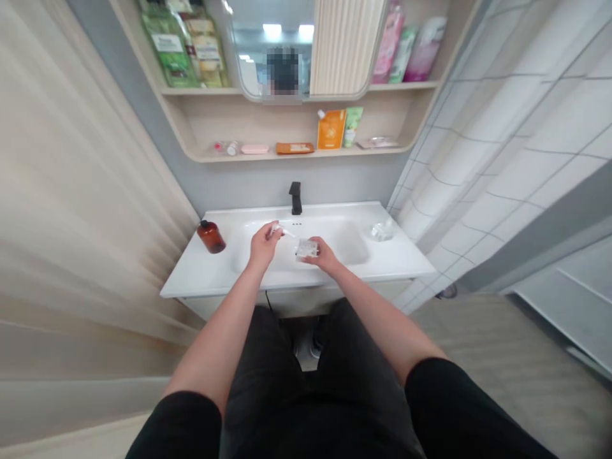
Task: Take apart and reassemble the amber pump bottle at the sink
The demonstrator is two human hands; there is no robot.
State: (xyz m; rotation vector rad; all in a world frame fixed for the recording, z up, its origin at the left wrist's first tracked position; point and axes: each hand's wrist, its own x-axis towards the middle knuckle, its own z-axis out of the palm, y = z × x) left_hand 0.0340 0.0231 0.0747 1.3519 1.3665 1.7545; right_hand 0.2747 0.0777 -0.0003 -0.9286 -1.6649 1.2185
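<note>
Over the basin, my left hand (264, 243) pinches a small white piece that looks like a pump top (282, 230), its thin end pointing right. My right hand (324, 255) is wrapped round a clear, box-shaped bottle (306, 248), just to the right of and slightly below the white piece. A small gap appears to lie between the two. Fine details of both are blurred. The white sink (354, 245) lies beneath my hands, with a black faucet (296, 199) behind them.
An amber bottle (211, 236) with a dark top stands at the counter's left. Another clear container with a white top (382, 230) stands at the right. Above the faucet, a wall shelf (239, 111) holds pouches, tubes and bottles. A curtain (86, 210) hangs at left.
</note>
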